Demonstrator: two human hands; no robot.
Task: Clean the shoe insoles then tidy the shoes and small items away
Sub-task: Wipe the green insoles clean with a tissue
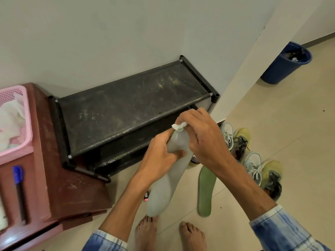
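Note:
My left hand (161, 153) grips a pale grey insole (163, 187) near its upper end, thumb across its face. My right hand (201, 134) pinches a crumpled white tissue (179, 126) against the insole's top tip. The insole hangs down over the floor, in front of the black shoe rack (126, 105). A green insole (205, 191) lies flat on the tiles to the right. Beyond it stand two pairs of shoes: light blue sneakers (253, 165) and yellow-green shoes (272, 176).
A brown plastic stool (59, 178) at left carries a pink basket (16, 122) of tissues and a blue pen (19, 185). A small pink and black item (146, 195) lies on the floor behind the insole. A blue bin (284, 64) stands far right. My bare feet (170, 234) are below.

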